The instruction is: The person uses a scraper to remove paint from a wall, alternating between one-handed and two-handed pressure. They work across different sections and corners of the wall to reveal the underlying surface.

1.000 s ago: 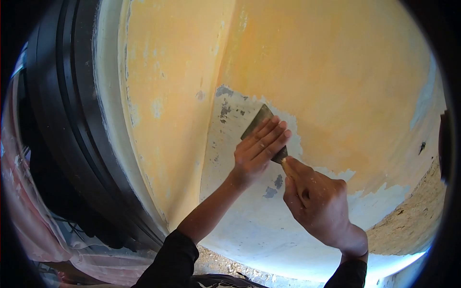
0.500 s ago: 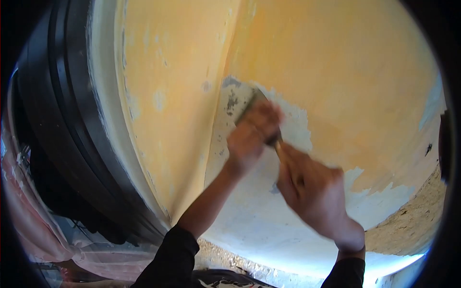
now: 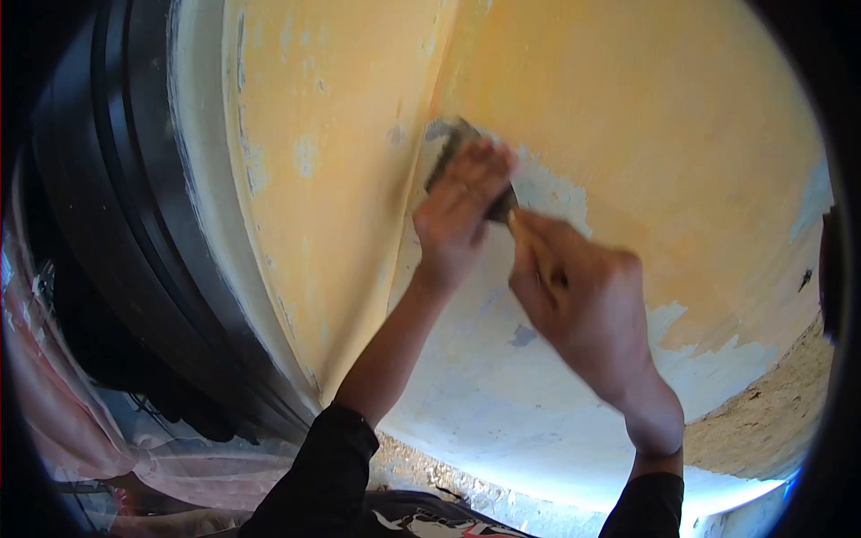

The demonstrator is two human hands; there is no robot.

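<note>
A scraper with a wide dark blade (image 3: 499, 206) lies against the wall at the top of a pale, bare patch (image 3: 484, 350). My right hand (image 3: 587, 300) is closed round its handle, below and right of the blade. Across the blade lies my left hand (image 3: 462, 197), its fingers flat on the metal, close together and slightly blurred. The blade's upper left edge touches the wall near the inner corner, where yellow paint (image 3: 610, 117) borders the patch.
A dark frame (image 3: 134, 206) with a pale edge strip curves down the left side. Pinkish translucent sheeting (image 3: 81, 403) hangs at the lower left. Rough brown wall surface (image 3: 762, 403) shows at the lower right, and rubble-like debris (image 3: 413, 462) lies at the bottom.
Both hands and the scraper have moved up the wall and slightly left. The fingers of my left hand now lie flatter across the blade.
</note>
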